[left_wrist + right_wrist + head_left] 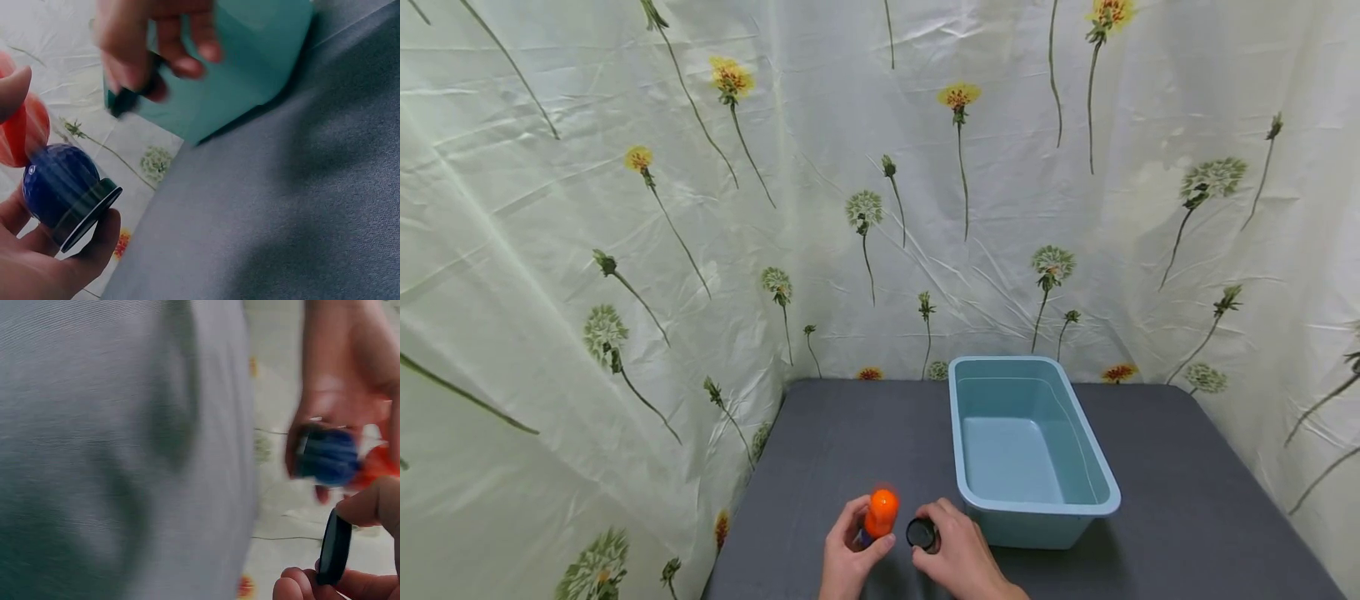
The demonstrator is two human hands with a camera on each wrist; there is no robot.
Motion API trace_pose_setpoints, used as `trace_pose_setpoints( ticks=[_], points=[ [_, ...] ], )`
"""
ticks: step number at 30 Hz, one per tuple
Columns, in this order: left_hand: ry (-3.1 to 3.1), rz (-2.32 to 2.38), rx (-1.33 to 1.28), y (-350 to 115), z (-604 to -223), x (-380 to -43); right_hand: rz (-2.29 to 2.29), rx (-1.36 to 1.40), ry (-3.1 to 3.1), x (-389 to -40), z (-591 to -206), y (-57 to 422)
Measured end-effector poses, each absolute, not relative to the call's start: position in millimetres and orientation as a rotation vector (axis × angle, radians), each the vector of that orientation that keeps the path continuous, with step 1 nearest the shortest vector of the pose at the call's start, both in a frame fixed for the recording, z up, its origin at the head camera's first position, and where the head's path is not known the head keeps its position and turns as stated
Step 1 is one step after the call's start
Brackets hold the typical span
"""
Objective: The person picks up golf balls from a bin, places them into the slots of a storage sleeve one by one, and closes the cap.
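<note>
My left hand [847,557] grips a clear tube [105,169] that has an orange ball [883,505] and a dark blue ball [59,178] in it. The tube's dark-rimmed end [90,215] points down and to the right in the left wrist view, with fingers curled around its side. A short distance to the right, my right hand [957,548] pinches a flat, round black lid [335,547] between thumb and fingertips. The lid is apart from the tube, and its flat face [921,533] shows in the head view.
A light blue plastic bin [1033,506] stands on the dark grey table [842,433], just beyond and to the right of my right hand. Behind and to the left of the table hangs a white curtain [820,250] printed with dandelions.
</note>
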State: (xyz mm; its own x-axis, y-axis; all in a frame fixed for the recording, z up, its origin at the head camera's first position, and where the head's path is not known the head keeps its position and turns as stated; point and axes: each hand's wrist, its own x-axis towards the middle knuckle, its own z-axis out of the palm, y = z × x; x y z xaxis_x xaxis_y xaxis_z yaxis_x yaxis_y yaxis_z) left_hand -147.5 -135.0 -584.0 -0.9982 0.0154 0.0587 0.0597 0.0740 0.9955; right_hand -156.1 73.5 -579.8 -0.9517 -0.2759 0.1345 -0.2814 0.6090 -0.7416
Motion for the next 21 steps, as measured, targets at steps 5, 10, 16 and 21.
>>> trace_pose_setpoints(
  ticks=[5,10,16,21],
  points=[
    [-2.314,-2.128,-0.149,-133,-585,-145,1.264,0.455,-2.757,-150,-555,72],
    [-2.311,-2.166,-0.247,-132,-588,-143,1.260,0.473,-2.716,-145,-537,74],
    [-2.314,-2.209,-0.307,-131,-588,-143,1.366,0.481,-2.695,-140,-520,81],
    [-2.291,-2.232,-0.367,-129,-589,-144,1.472,0.524,-2.638,-138,-512,86]
  ],
)
